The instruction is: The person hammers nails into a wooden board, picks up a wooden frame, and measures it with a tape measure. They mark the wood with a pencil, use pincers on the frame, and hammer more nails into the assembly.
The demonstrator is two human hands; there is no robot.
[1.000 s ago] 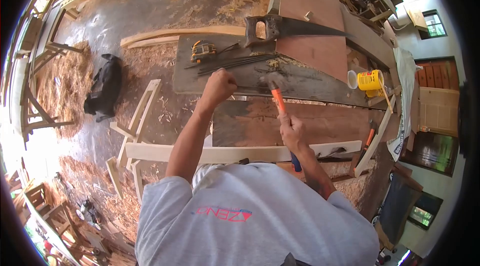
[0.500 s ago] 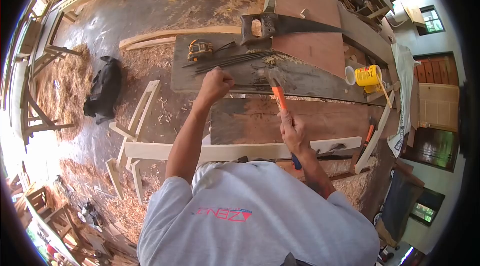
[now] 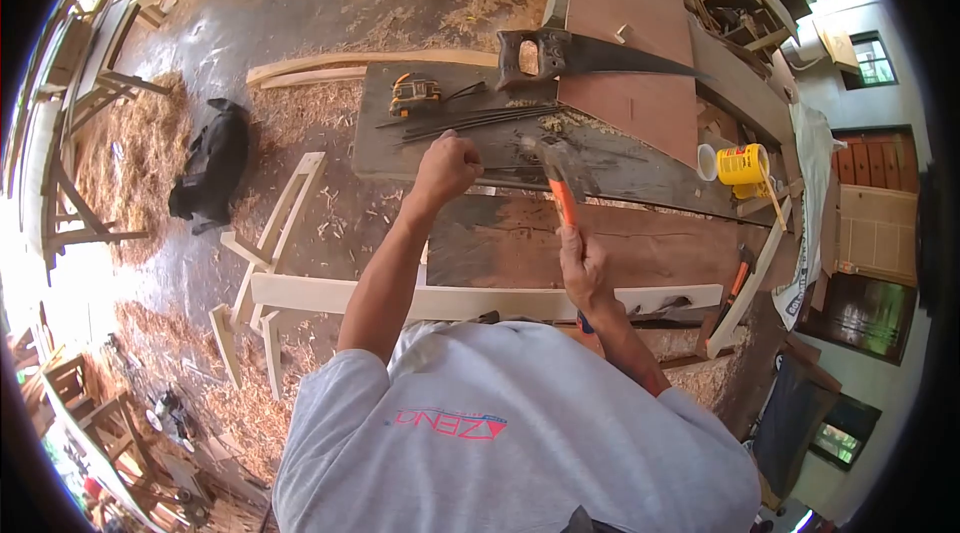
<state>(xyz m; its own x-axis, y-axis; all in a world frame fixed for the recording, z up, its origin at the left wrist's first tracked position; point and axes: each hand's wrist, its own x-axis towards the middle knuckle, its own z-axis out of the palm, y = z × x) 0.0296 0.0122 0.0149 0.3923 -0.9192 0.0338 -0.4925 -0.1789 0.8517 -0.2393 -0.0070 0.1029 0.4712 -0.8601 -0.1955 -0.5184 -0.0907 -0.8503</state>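
My left hand (image 3: 448, 171) is a closed fist at the near edge of the dark wooden board (image 3: 385, 145). A thin dark line runs right from the fist towards the hammer head; whatever the fingers grip is too small to make out. My right hand (image 3: 588, 273) is wrapped round the orange handle of a hammer (image 3: 562, 201), whose head is over the board, right of my left fist. Beyond the left fist lie several thin dark rods (image 3: 485, 120) and a black-and-yellow tape measure (image 3: 414, 93).
A handsaw (image 3: 530, 58) rests across the board and a reddish plywood sheet (image 3: 632, 13). At the right a yellow container (image 3: 742, 165) lies tipped. A pale wooden rail (image 3: 480, 301) crosses close to my body. Wood shavings (image 3: 310, 113) cover the floor.
The view has shifted slightly, so the bench things sit a little further right. The hammer head appears slightly lower and more turned, close to the board. Both hands keep their grip.
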